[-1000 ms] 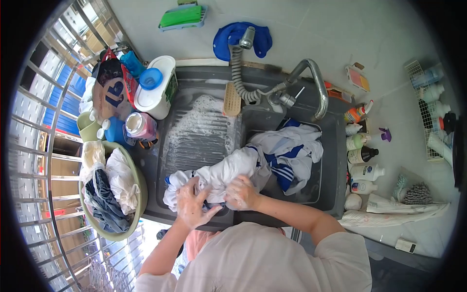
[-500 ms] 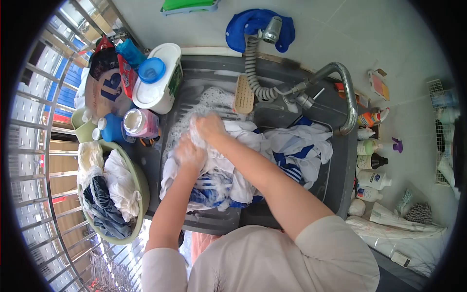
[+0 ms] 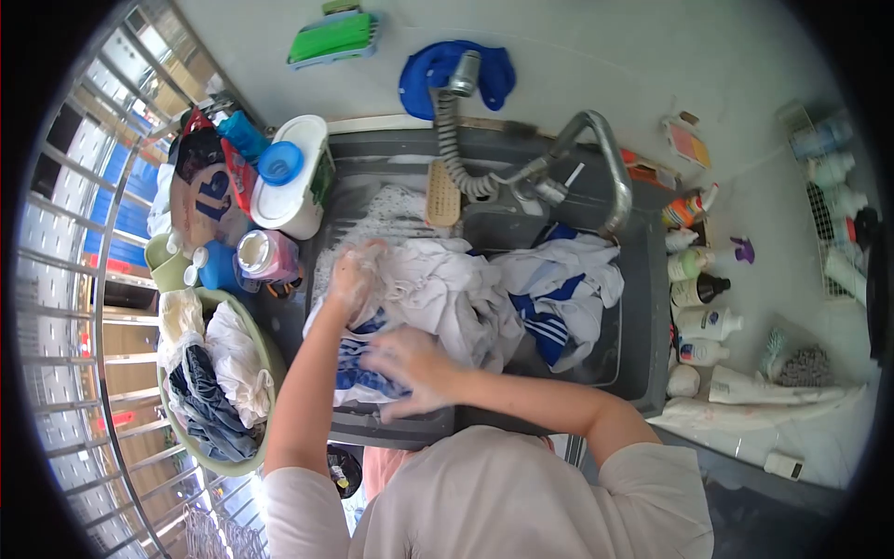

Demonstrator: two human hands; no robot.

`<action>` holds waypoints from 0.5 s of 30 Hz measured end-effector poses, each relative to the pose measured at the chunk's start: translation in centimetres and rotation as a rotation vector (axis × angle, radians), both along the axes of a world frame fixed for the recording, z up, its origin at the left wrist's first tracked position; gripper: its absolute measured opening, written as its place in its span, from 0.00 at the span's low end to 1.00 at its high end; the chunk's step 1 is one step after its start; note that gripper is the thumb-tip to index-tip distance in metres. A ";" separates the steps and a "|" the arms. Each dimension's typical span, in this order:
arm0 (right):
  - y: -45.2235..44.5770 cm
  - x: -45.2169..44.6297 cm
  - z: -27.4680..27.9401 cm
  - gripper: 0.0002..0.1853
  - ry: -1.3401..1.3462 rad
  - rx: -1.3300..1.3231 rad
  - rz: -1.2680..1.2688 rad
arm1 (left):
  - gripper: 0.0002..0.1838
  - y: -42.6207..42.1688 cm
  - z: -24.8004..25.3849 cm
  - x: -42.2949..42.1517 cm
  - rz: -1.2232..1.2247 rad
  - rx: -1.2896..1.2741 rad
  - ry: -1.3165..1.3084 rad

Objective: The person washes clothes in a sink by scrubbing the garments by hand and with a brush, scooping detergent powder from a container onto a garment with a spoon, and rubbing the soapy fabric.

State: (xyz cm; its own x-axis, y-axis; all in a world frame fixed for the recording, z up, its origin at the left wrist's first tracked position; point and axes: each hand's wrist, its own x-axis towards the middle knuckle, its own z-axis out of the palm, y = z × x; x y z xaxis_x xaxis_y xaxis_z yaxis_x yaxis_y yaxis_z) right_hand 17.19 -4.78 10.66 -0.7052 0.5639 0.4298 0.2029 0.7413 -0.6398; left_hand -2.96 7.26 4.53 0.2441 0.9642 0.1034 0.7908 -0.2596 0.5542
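My left hand (image 3: 352, 279) is closed on a soapy white garment (image 3: 428, 279) heaped over the ridged washboard part of the dark grey sink (image 3: 643, 307). Nearer my body, my right hand (image 3: 410, 368) hovers over or brushes a wet blue and white garment (image 3: 358, 359), its fingers spread and somewhat blurred. Suds (image 3: 386, 210) coat the ridges just beyond my left hand. More white cloth with blue striped parts (image 3: 563, 298) lies bunched in the basin on the right.
A beige scrub brush (image 3: 444, 194) rests behind the clothes, beside the coiled hose and the curved faucet (image 3: 619, 177). On the left stand a white tub (image 3: 293, 200), an open pink jar (image 3: 267, 256) and a green basin of clothes (image 3: 265, 373). Several bottles (image 3: 703, 323) line the right.
Both hands were together on the white garment. My right hand has let go and come back toward my body, over the blue and white garment; my left stays on the white one.
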 end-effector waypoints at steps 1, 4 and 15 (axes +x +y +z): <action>-2.0 -0.2 0.0 0.35 -0.104 0.121 0.030 | 0.17 0.0 0.2 -0.3 -0.046 0.004 -0.014; -2.7 -1.7 -7.3 0.26 -0.326 0.386 0.018 | 0.16 0.1 -1.7 -2.3 0.018 -0.095 0.075; 7.9 6.8 2.7 0.14 0.343 -0.028 -0.771 | 0.13 -10.6 8.8 0.9 0.097 -0.042 -0.027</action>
